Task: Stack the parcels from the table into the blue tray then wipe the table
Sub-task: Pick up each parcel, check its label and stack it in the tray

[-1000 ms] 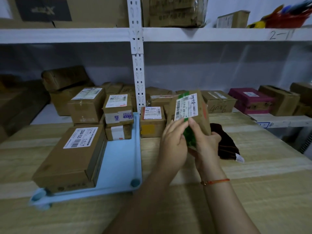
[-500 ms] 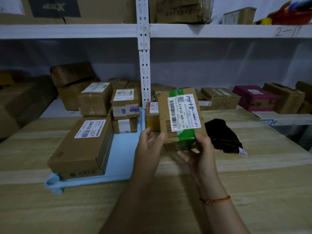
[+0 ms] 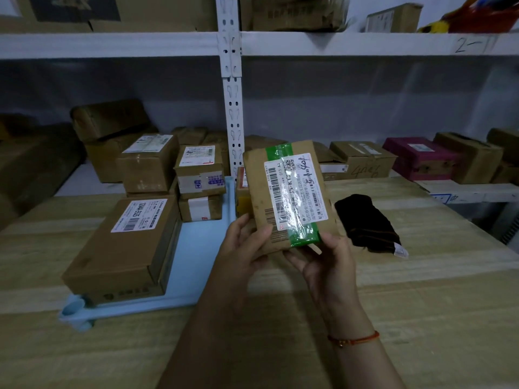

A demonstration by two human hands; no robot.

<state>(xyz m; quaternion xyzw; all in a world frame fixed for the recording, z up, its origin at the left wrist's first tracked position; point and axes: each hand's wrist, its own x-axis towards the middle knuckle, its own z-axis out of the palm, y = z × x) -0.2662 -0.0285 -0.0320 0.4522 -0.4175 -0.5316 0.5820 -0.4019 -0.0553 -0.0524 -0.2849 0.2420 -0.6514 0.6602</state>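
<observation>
**Head view: parcel held above the surface**

Both hands gripped a taped brown parcel (image 3: 286,192) upright, right of the blue tray (image 3: 196,248): left hand (image 3: 244,248) pinching its lower left corner, right hand (image 3: 325,262) cupping the bottom edge. A green band and white label crossed its face. Behind it stood a small box (image 3: 241,192); a black cloth (image 3: 365,223) lay on the surface (image 3: 421,290) nearby.

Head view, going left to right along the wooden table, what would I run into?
Large flat box on the blue tray → left hand → green-taped parcel held up by both hands → right hand → black cloth.
</observation>
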